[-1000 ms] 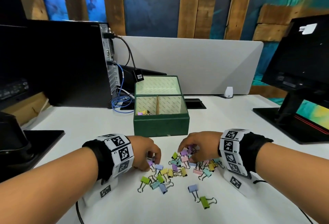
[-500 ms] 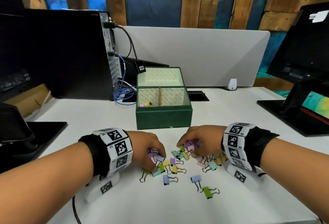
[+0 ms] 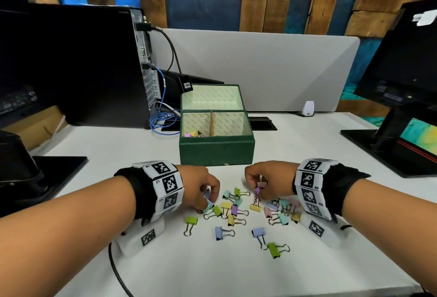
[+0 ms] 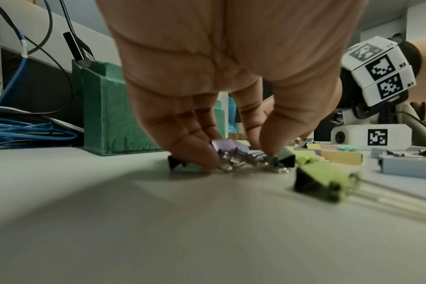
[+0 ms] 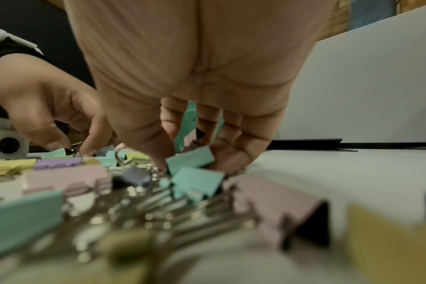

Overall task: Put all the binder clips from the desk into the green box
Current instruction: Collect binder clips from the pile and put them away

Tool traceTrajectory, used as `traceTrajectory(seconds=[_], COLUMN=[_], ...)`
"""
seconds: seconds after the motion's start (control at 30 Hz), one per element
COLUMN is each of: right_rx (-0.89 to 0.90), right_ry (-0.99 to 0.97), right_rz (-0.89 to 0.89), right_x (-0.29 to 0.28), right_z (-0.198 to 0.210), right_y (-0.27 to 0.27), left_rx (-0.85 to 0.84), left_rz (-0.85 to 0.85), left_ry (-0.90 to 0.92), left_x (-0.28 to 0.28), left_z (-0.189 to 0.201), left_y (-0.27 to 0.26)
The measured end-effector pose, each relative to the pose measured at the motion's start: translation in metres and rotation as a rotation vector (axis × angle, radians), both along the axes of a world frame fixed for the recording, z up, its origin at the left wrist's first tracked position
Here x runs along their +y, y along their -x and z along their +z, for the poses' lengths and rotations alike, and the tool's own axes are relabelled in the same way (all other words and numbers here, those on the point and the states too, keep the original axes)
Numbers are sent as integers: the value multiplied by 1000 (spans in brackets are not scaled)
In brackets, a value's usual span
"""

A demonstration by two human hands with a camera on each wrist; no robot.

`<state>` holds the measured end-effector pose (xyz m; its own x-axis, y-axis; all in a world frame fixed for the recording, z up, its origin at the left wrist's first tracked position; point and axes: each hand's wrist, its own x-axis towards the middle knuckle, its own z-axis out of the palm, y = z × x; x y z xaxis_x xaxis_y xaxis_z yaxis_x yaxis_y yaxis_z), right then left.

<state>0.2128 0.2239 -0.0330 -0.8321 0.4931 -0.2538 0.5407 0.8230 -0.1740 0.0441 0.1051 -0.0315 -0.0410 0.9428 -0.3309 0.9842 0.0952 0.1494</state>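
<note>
Both hands pinch small pastel metal binder clips (image 3: 233, 210) on the white desk (image 3: 307, 155): left hand (image 3: 201, 186), right hand (image 3: 267, 178).

My left hand (image 3: 201, 186) is low with fingers curled down, pinching binder clips (image 4: 227, 151). My right hand (image 3: 267, 179) (knuckles up) curls likewise, pinching a pink clip (image 3: 261, 183). Both forearms reach forward, wrists banded.
</note>
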Motion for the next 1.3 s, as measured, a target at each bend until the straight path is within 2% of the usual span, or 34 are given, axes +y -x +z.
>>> traceTrajectory(seconds=[0.53,0.7,1.13,1.23,1.3], right_rx=[-7,-1,101,135,198], right_ry=[74,89,67,70,156], right_rz=[-37,-32,-72,-69,-101], right_x=[6,7,9,8,10], right_z=[-2,-2,1,7,18], right_y=[0,0,-1,-3,-3], left_rx=[0,1,-152,-224,-318], left_rz=[-37,-59,-74,-43,2], left_ry=[-35,16,-27,-107,-180], left_x=[17,19,21,20,19], left_z=[-2,-2,-1,3,11], left_y=[-11,-10,-7,-2,5])
